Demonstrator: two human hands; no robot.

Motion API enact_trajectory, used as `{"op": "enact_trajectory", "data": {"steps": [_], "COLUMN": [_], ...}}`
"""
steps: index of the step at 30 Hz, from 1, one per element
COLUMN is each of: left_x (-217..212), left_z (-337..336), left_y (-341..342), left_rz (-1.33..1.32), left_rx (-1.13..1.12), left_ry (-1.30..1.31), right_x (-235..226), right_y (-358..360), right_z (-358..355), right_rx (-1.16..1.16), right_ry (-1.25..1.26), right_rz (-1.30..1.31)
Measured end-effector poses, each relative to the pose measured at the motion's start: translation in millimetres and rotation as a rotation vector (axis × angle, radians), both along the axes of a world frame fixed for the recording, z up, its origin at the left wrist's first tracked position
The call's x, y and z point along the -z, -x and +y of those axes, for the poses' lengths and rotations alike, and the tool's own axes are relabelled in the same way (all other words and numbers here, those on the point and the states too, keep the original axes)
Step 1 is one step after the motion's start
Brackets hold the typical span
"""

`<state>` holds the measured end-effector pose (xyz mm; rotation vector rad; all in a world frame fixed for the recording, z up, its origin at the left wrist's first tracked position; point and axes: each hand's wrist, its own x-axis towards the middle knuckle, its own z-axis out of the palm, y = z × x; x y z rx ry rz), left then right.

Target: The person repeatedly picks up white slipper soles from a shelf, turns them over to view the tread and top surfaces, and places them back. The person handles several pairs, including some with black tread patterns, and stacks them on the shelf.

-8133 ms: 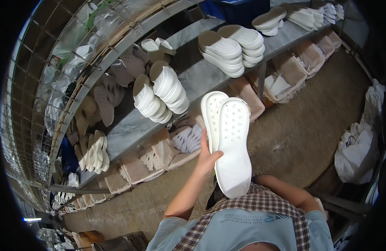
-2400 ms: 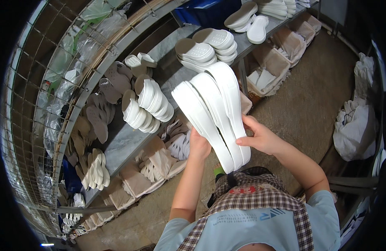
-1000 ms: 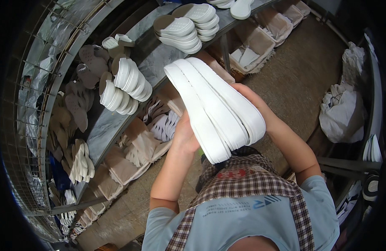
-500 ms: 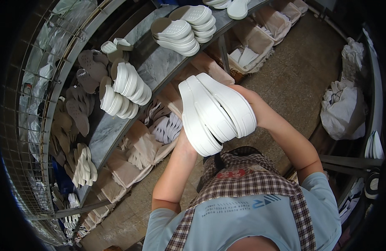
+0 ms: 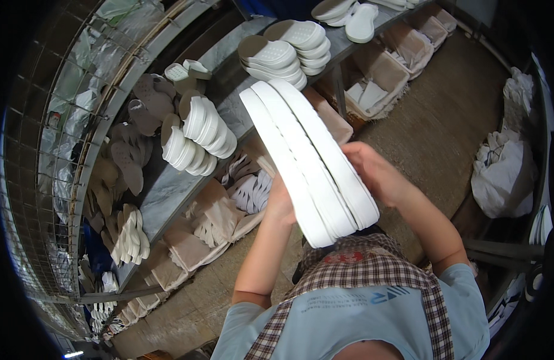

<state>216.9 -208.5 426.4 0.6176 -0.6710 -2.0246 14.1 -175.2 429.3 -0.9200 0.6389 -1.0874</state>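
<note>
Between my two hands, raised in front of the apron, is a bundle of three white shoe soles pressed side by side, their sidewalls facing up. My left hand grips the bundle from its left side, most of its fingers hidden behind the soles. On the other side my right hand is closed against the right-hand sole, fingers curled at its edge. Just beyond the bundle, a stack of white soles stands on the grey marbled bench.
More stacked white soles and grey-brown sole pieces lie along the bench. Cloth-lined baskets with pale pieces stand beneath it. Wire mesh runs along the left. White sacks sit at the right.
The soles have been turned in my hands, so their long sidewalls now face up. My right hand has come lower along the bundle. The bench has shifted slightly rightward in view.
</note>
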Motion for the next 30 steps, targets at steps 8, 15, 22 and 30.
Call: {"op": "enact_trajectory", "data": {"steps": [8, 15, 22, 30], "left_x": [6, 21, 31, 32], "left_z": [-4, -7, -7, -12], "left_y": [-4, -10, -6, 2], "left_rz": [-0.205, -0.272, -0.218, 0.424], "left_rx": [-0.056, -0.12, -0.184, -0.045], "left_ry": [0.143, 0.306, 0.243, 0.062], "right_x": [30, 45, 40, 1], "right_y": [-19, -24, -34, -12], "right_z": [18, 24, 32, 31], "right_rx": [0.038, 0.131, 0.346, 0.174], "right_ry": [0.377, 0.545, 0.83, 0.063], "right_rz": [0.185, 0.243, 0.604, -0.466]}}
